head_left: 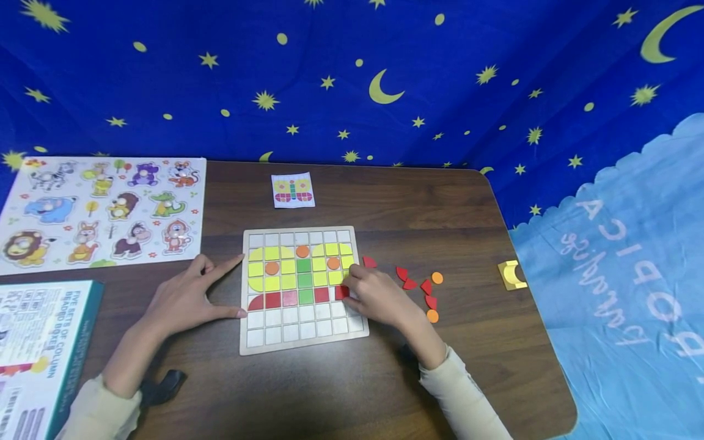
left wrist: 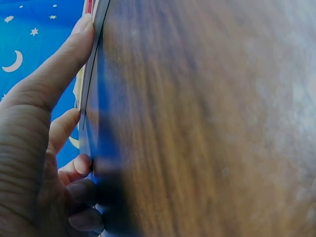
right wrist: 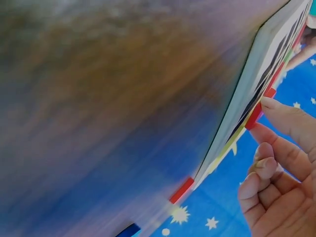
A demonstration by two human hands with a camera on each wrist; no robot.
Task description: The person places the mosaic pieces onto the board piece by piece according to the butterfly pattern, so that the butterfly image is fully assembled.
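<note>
On the table lies a wooden grid board (head_left: pixel 308 330) bearing a butterfly of yellow, orange, green and red tiles. Its bottom rows hold pale bare cells. My left hand (head_left: pixel 184 299) touches the board's left edge with thumb and forefinger spread apart. Between thumb and forefinger, my right hand (head_left: pixel 379 297) pinches a red square tile (head_left: pixel 341 292) over the right part of the red row. In the right wrist view, this red tile (right wrist: pixel 254 116) shows tilted at the board's surface. Behind the board rests a small butterfly picture card (head_left: pixel 293 190).
Loose red quarter-round tiles (head_left: pixel 431 302) and orange discs (head_left: pixel 437 278) lie right of the board. A yellow tile (head_left: pixel 513 275) sits at the table's right edge. An animal puzzle (head_left: pixel 104 214) and a box (head_left: pixel 49 348) occupy the left; a dark strap (head_left: pixel 165 387) lies near the left forearm.
</note>
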